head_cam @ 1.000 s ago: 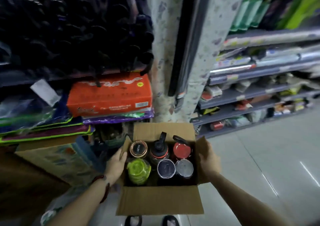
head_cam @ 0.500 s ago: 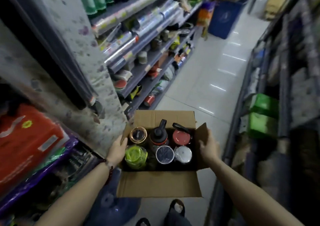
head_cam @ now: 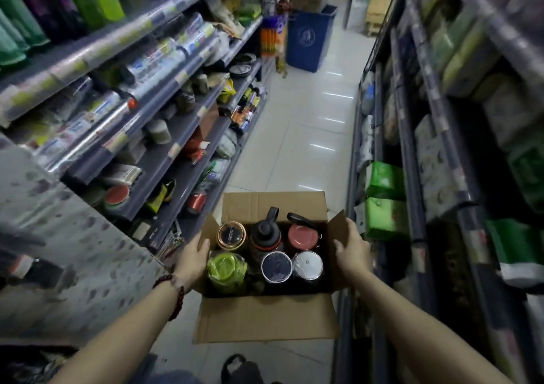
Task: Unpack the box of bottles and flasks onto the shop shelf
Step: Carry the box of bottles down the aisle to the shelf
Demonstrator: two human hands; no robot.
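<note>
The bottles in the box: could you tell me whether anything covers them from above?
Nothing visible does. The box has its flaps folded open, and the left hand and right hand grip its sides, clear of the bottles.

L hand (head_cam: 192, 258) & R hand (head_cam: 351, 249) are gripping opp. sides of open box (head_cam: 265, 319), six bottles (head_cam: 276, 266) standing inside, in shop aisle.

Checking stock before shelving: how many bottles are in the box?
6. Back row: gold lid, black spout, red lid. Front row: green, dark lid, white lid. More may hide beneath.
</note>
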